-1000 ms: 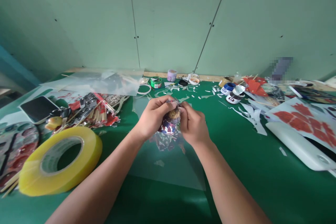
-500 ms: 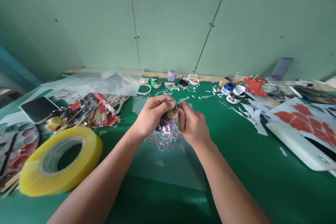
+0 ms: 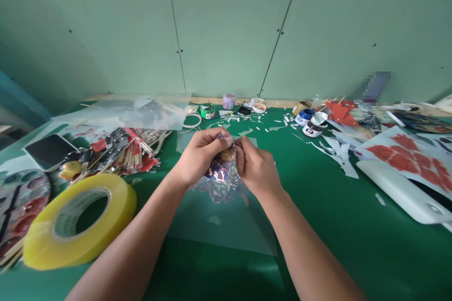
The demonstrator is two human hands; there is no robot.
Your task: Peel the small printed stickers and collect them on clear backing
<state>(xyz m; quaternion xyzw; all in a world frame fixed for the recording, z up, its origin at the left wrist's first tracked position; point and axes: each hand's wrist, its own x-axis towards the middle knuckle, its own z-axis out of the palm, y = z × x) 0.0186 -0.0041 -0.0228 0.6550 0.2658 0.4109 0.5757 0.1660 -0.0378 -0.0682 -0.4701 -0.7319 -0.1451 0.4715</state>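
Note:
Both hands meet above the middle of the green table point(image 3: 328, 225). My left hand point(image 3: 201, 155) is curled round a small round brownish object in a shiny red, blue and silver wrapper point(image 3: 223, 165). My right hand point(image 3: 256, 167) pinches the wrapper's top edge from the right, fingers pressed together. The crinkled wrapper hangs down between the two hands. Under them a clear plastic sheet point(image 3: 226, 225) lies flat on the table.
A large roll of yellow tape point(image 3: 76, 220) lies at the left, with a bundle of sticks point(image 3: 130, 153), a phone point(image 3: 49, 150) and a paint palette point(image 3: 19, 200). Paint pots point(image 3: 310, 122) and paper scraps lie at the back. A white tray point(image 3: 399, 188) with red-painted paper is at the right.
The hands and the wrapped object stay together with only small finger movement. The view has shifted slightly, so everything sits a little lower and to the left.

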